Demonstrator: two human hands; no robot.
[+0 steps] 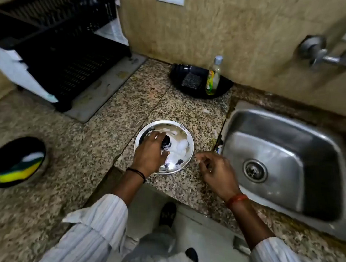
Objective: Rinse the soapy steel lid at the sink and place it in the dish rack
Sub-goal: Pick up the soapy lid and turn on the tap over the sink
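A round steel lid [180, 143] with white soap foam and a black knob lies flat on the granite counter, just left of the steel sink [282, 160]. My left hand [150, 153] rests on top of the lid, its fingers curled around the knob. My right hand [216, 171] hovers just right of the lid's rim, fingers loosely bent and apart, holding nothing. The black dish rack [58, 50] stands at the back left on a grey mat.
A wall tap [320, 54] juts out above the sink at the upper right. A black tray [222, 89] at the back holds a scrubber and a soap bottle [213, 77]. A black bowl [16, 162] with a yellow-green sponge sits at the left.
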